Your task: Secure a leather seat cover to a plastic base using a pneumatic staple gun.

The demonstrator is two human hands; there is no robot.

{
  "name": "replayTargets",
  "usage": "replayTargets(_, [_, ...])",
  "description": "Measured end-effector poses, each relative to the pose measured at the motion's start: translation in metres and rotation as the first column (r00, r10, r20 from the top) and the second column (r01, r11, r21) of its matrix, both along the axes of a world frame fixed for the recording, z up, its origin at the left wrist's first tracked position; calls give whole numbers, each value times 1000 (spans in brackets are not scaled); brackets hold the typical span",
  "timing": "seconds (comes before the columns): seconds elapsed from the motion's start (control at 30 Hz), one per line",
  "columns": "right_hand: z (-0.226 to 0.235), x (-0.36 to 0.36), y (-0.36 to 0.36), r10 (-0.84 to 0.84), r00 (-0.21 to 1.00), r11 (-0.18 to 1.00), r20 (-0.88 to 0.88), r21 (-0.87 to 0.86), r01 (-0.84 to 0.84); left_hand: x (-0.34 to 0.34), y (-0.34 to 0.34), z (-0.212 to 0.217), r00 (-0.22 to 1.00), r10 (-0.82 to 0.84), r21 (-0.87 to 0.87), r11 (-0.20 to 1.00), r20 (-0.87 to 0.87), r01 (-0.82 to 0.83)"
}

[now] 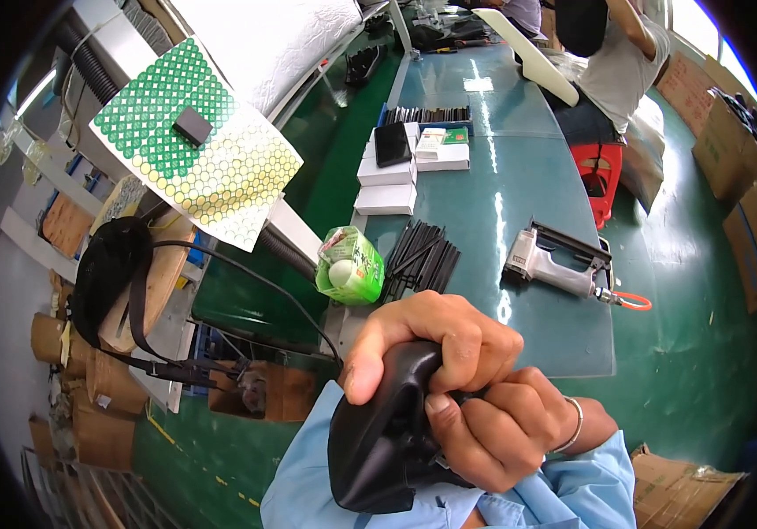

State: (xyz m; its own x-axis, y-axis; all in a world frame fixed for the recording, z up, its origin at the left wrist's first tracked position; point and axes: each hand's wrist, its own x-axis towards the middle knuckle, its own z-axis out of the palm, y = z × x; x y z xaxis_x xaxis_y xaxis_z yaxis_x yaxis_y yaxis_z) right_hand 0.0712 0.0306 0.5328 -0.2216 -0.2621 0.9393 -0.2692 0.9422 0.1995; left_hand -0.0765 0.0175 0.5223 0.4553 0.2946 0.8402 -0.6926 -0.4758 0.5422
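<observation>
Close in front of me I hold a glossy black leather-like piece (pixel 374 441), curved like a bicycle saddle. My left hand (pixel 436 339) wraps over its upper end, thumb on the left side and fingers bent across the top. My right hand (pixel 506 432), with a bracelet at the wrist, is closed against the piece's right side, its thumb pressed near the edge. What lies under these fingers is hidden. On the bench beyond my hands lie a pile of thin black strips (pixel 418 260) and a grey staple gun (pixel 555 264) with an orange hose end.
A green bag-like container (pixel 349 269) stands at the bench's (pixel 537 339) left edge. White boxes (pixel 385 198), a black phone (pixel 393 144) and a blue tray (pixel 449 117) lie farther back. A dotted sheet (pixel 220 159) hangs left. Someone (pixel 621 79) sits at far right. Cartons (pixel 687 485) stand around.
</observation>
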Motion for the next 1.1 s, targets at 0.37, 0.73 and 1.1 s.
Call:
replayTargets(0.37, [10, 0, 6, 7, 996, 999, -86, 54, -2, 7, -10, 6, 996, 71, -159, 985, 49, -62])
replayTargets(0.73, [9, -5, 10, -107, 960, 971, -258, 179, 156, 7, -8, 6, 996, 70, -164, 985, 46, -61])
replayTargets(1.1, [-1, -13, 15, 146, 969, 973, -200, 205, -105, 2, -4, -6, 988, 140, -104, 986, 72, -132])
